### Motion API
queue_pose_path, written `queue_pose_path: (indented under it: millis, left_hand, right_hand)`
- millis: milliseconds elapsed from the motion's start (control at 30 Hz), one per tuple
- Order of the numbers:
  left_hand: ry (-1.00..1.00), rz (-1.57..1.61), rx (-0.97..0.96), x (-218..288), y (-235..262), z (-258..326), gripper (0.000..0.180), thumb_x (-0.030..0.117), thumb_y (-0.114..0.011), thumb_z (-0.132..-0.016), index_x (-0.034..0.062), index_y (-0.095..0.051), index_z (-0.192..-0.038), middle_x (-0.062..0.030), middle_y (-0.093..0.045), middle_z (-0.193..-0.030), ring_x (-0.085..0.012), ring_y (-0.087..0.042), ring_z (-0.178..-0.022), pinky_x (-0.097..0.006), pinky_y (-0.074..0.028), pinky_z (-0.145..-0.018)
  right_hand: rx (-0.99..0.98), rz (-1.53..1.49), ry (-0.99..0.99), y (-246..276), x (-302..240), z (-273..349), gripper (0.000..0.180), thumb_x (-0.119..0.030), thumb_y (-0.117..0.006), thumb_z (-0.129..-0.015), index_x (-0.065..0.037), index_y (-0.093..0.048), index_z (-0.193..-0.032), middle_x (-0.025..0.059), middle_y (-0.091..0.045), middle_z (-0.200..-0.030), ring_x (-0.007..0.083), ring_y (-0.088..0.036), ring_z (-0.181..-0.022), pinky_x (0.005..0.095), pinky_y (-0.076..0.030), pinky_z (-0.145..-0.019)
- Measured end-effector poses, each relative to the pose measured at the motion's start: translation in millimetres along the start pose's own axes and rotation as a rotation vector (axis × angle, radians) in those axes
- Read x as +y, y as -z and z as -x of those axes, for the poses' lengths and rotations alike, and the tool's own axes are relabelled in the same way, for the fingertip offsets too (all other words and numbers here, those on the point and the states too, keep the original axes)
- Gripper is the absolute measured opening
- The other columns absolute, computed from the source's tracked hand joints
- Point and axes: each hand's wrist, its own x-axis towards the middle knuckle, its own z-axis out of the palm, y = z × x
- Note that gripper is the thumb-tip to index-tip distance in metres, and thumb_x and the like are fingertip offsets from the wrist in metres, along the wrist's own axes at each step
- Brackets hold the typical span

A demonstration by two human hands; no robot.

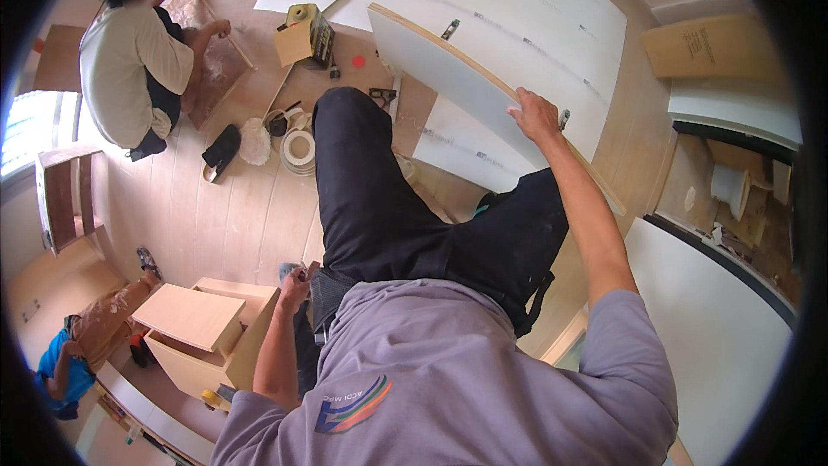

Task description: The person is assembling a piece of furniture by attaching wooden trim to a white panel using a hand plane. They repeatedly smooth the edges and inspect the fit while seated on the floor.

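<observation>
The left hand (294, 287) sits low by the hip, fingers curled on a small grey item that is too small to name. Just left of it stands a wooden box (207, 332) with a loose top panel. The right hand (536, 116) is stretched forward, fingers folded over the top edge of a white panel (448, 69) standing on its long edge, tilted; the wood-coloured edge runs from far left of that hand down past its wrist to the right. Between the hands are the person's dark trouser legs. Bare floor (224, 216) opens left of the legs. Beyond the left hand lie tape rolls (299, 148), a dark shoe (222, 151) and a cardboard box (304, 36). Farther left a crouching person (129, 60) works. Beyond the panel white sheets (517, 9) cover the floor.
</observation>
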Motion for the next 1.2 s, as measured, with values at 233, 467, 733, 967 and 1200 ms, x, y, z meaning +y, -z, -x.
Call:
queue_pose_path:
  millis: [233,467,733,967,1200]
  left_hand:
    - [0.018,-0.181,-0.001,28.0,-2.8,-22.8,0.035,0.018,-0.08,-0.09,-0.0038,-0.069,-0.115,-0.0053,-0.067,-0.088,-0.0148,-0.062,-0.076,-0.033,-0.05,-0.066]
    - [-0.103,-0.266,-0.05,124.4,-16.8,-2.5,0.048,0.016,-0.081,-0.085,-0.006,-0.065,-0.125,-0.0094,-0.07,-0.094,-0.0176,-0.066,-0.083,-0.034,-0.052,-0.076]
    - [-0.053,-0.265,0.008,111.6,-13.2,-11.0,0.06,0.022,-0.089,-0.081,-0.0052,-0.063,-0.127,-0.0101,-0.071,-0.095,-0.0173,-0.066,-0.076,-0.034,-0.052,-0.065]
    - [0.005,-0.268,0.047,102.4,-28.8,-33.5,0.064,0.034,-0.091,-0.081,-0.0067,-0.064,-0.122,-0.0107,-0.068,-0.085,-0.0185,-0.064,-0.066,-0.034,-0.051,-0.059]
    - [0.123,-0.086,0.098,100.1,-42.2,-133.0,0.052,0.037,-0.075,-0.096,-0.007,-0.06,-0.119,-0.0103,-0.064,-0.077,-0.0192,-0.061,-0.059,-0.036,-0.05,-0.049]
  right_hand:
    - [-0.028,-0.007,-0.106,-19.3,34.8,15.8,0.041,-0.032,-0.078,-0.092,-0.005,-0.061,-0.117,0.0204,-0.074,-0.11,0.0411,-0.07,-0.108,0.0536,-0.054,-0.088]
    - [0.014,-0.052,-0.138,-39.2,58.8,25.4,0.042,-0.03,-0.078,-0.092,-0.007,-0.062,-0.122,0.0201,-0.074,-0.111,0.0417,-0.07,-0.108,0.0539,-0.054,-0.088]
    - [-0.042,0.0,-0.17,-66.0,62.0,35.6,0.044,-0.035,-0.08,-0.09,-0.01,-0.064,-0.122,0.02,-0.075,-0.108,0.0426,-0.071,-0.103,0.0541,-0.056,-0.086]
    - [-0.095,0.066,-0.21,-56.1,53.9,28.8,0.039,-0.03,-0.077,-0.092,-0.009,-0.064,-0.123,0.0208,-0.075,-0.108,0.0429,-0.072,-0.104,0.0541,-0.057,-0.087]
    - [-0.103,0.107,-0.194,-45.0,12.7,-14.1,0.035,-0.024,-0.073,-0.095,-0.009,-0.063,-0.125,0.0229,-0.075,-0.109,0.0435,-0.072,-0.105,0.0541,-0.056,-0.087]
